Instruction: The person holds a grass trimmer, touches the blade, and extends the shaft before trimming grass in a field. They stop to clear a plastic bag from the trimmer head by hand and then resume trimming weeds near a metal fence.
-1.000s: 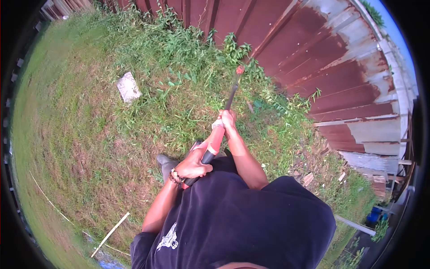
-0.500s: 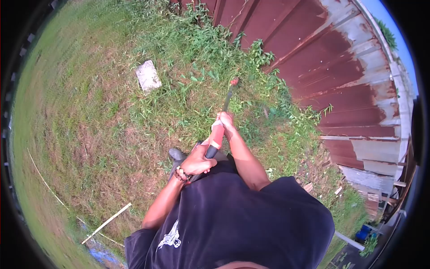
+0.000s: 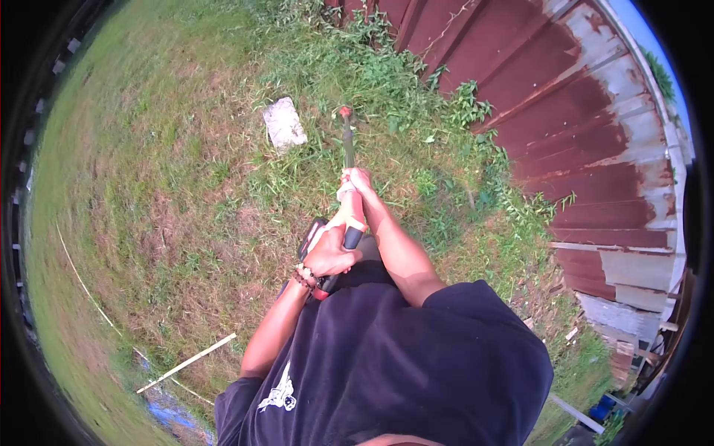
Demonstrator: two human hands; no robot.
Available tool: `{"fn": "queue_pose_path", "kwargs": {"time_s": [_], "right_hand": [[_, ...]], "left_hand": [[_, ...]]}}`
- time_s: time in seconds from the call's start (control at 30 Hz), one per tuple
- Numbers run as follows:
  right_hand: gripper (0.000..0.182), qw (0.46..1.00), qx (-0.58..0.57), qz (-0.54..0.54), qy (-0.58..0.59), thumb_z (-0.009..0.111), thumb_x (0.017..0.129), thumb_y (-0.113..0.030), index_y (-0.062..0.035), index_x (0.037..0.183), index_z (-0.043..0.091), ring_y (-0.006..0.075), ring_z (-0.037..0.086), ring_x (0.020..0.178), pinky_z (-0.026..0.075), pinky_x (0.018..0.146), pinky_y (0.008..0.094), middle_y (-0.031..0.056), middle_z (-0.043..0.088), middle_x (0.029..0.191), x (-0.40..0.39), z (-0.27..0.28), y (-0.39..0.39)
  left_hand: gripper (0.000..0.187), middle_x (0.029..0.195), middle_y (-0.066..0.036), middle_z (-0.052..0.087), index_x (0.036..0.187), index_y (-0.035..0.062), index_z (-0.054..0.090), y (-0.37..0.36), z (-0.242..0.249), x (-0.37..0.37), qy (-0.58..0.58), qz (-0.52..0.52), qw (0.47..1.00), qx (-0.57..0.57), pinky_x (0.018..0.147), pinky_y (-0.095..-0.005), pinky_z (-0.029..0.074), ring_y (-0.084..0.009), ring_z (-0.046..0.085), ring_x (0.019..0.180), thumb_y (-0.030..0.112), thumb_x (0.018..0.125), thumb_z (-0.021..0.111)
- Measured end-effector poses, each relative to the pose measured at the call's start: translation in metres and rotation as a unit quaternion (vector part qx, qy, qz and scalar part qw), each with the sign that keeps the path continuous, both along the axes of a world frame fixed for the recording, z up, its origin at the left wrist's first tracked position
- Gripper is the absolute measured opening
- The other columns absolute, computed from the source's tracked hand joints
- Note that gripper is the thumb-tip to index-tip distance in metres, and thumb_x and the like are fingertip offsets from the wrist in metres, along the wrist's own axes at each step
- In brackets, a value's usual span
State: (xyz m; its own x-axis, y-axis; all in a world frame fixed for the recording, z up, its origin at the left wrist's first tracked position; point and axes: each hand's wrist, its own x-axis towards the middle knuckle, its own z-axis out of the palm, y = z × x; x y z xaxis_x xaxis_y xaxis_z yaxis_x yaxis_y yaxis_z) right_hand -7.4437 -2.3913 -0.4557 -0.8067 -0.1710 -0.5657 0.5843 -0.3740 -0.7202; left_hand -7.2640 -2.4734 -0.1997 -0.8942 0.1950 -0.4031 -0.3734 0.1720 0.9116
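Note:
Both my hands are closed round a string trimmer [image 3: 349,147] with a dark shaft, a red and black grip and a small red head that reaches into the grass ahead. Further forward on the grip is my right hand [image 3: 356,181]. My left hand [image 3: 329,254], with a beaded bracelet at the wrist, wraps the rear part close to my body. A dark and red part of the tool sits beside and below the left hand, partly hidden by it. The far end of the trimmer is small and blurred against the plants.
A pale flat slab [image 3: 285,123] lies in the grass left of the trimmer head. Leafy weeds [image 3: 468,108] line a rusty metal wall [image 3: 573,141] on the right. At lower left lie a pale stick [image 3: 187,363] and a blue sheet [image 3: 171,415].
The trimmer head has swung left, closer to the slab, and both hands have moved slightly left and forward with it. The whole view has turned, so wall and slab appear further right.

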Motion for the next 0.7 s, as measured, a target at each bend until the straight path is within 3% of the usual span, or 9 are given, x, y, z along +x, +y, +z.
{"fn": "queue_pose_path", "kwargs": {"time_s": [0.1, 0.17, 0.23, 0.27, 0.3, 0.4, 0.5, 0.6, 0.7], "right_hand": [[0.013, 0.999, -0.002, -0.032, 0.013, 0.058, 0.084, -0.009, -0.0011, 0.074, 0.057, 0.0139, 0.052, 0.052, 0.044, 0.045, 0.0283, 0.0047, 0.054, 0.062, -0.001, -0.007, 0.006], [0.014, 0.999, 0.008, -0.045, 0.026, 0.058, 0.086, -0.014, -0.0015, 0.079, 0.058, 0.0137, 0.052, 0.057, 0.045, 0.048, 0.0283, 0.0040, 0.054, 0.066, 0.014, 0.030, 0.025], [0.014, 0.994, 0.046, -0.095, 0.033, 0.051, 0.084, -0.009, -0.0031, 0.072, 0.057, 0.0138, 0.050, 0.048, 0.043, 0.043, 0.0291, 0.0049, 0.053, 0.061, 0.017, 0.053, 0.034], [0.013, 0.991, 0.090, -0.095, 0.000, 0.052, 0.083, -0.008, -0.0028, 0.072, 0.056, 0.0141, 0.050, 0.048, 0.043, 0.043, 0.0293, 0.0050, 0.052, 0.061, 0.016, 0.061, 0.040], [0.011, 0.986, 0.134, -0.094, -0.032, 0.053, 0.081, -0.008, -0.0025, 0.071, 0.055, 0.0144, 0.049, 0.048, 0.043, 0.043, 0.0294, 0.0050, 0.052, 0.060, 0.013, 0.069, 0.045], [0.012, 0.981, 0.090, -0.169, -0.043, 0.055, 0.081, -0.007, -0.0028, 0.069, 0.055, 0.0156, 0.050, 0.051, 0.044, 0.047, 0.0300, 0.0048, 0.052, 0.060, 0.003, 0.065, 0.051], [0.012, 0.973, 0.118, -0.193, -0.046, 0.054, 0.081, -0.006, -0.0023, 0.070, 0.056, 0.0159, 0.050, 0.050, 0.043, 0.046, 0.0304, 0.0051, 0.053, 0.061, -0.020, 0.058, 0.043], [0.012, 0.972, 0.153, -0.171, -0.051, 0.054, 0.082, -0.007, -0.0010, 0.073, 0.057, 0.0150, 0.051, 0.052, 0.044, 0.048, 0.0295, 0.0051, 0.053, 0.062, -0.045, 0.071, 0.019], [0.007, 0.986, 0.082, -0.145, -0.008, 0.054, 0.081, -0.007, -0.0013, 0.076, 0.054, 0.0148, 0.050, 0.048, 0.042, 0.044, 0.0295, 0.0046, 0.051, 0.059, -0.078, 0.070, -0.021]], "left_hand": [[0.041, 0.059, -0.005, 0.059, 0.104, -0.0034, 0.051, -0.021, -0.002, -0.006, -0.013, -0.077, 0.997, 0.000, 0.045, -0.0272, 0.049, -0.0122, 0.059, 0.048, 0.014, 0.068, 0.062], [0.052, 0.062, -0.003, 0.056, 0.119, -0.0034, 0.045, -0.027, 0.003, -0.013, -0.023, -0.088, 0.994, 0.056, 0.044, -0.0255, 0.048, -0.0107, 0.056, 0.047, 0.009, 0.071, 0.060], [0.065, 0.066, 0.000, 0.052, 0.133, -0.0032, 0.034, -0.030, -0.009, -0.022, -0.038, -0.113, 0.988, 0.102, 0.043, -0.0239, 0.047, -0.0094, 0.054, 0.046, 0.003, 0.072, 0.058], [0.046, 0.066, 0.001, 0.052, 0.118, -0.0046, 0.046, -0.031, -0.013, -0.025, -0.038, -0.104, 0.986, 0.122, 0.043, -0.0234, 0.047, -0.0093, 0.054, 0.046, 0.003, 0.074, 0.057], [0.038, 0.066, 0.000, 0.052, 0.111, -0.0041, 0.048, -0.032, -0.017, -0.029, -0.053, -0.112, 0.984, 0.126, 0.043, -0.0234, 0.047, -0.0093, 0.054, 0.046, 0.003, 0.074, 0.057], [0.010, 0.066, -0.001, 0.053, 0.083, 0.0000, 0.052, -0.041, -0.016, -0.051, -0.089, -0.123, 0.980, 0.128, 0.042, -0.0234, 0.046, -0.0090, 0.054, 0.046, 0.003, 0.075, 0.057], [0.060, 0.062, 0.001, 0.052, 0.130, -0.0033, 0.041, -0.057, -0.022, -0.074, -0.102, -0.121, 0.972, 0.174, 0.042, -0.0243, 0.047, -0.0088, 0.053, 0.045, 0.007, 0.074, 0.059], [0.055, 0.063, 0.001, 0.052, 0.126, -0.0050, 0.044, -0.075, -0.021, -0.097, -0.113, -0.118, 0.975, 0.148, 0.041, -0.0236, 0.046, -0.0083, 0.053, 0.045, 0.005, 0.075, 0.058], [0.037, 0.060, 0.001, 0.053, 0.105, -0.0063, 0.050, -0.101, 0.000, -0.120, -0.085, -0.096, 0.986, 0.109, 0.042, -0.0241, 0.045, -0.0089, 0.054, 0.046, 0.008, 0.072, 0.060]]}}
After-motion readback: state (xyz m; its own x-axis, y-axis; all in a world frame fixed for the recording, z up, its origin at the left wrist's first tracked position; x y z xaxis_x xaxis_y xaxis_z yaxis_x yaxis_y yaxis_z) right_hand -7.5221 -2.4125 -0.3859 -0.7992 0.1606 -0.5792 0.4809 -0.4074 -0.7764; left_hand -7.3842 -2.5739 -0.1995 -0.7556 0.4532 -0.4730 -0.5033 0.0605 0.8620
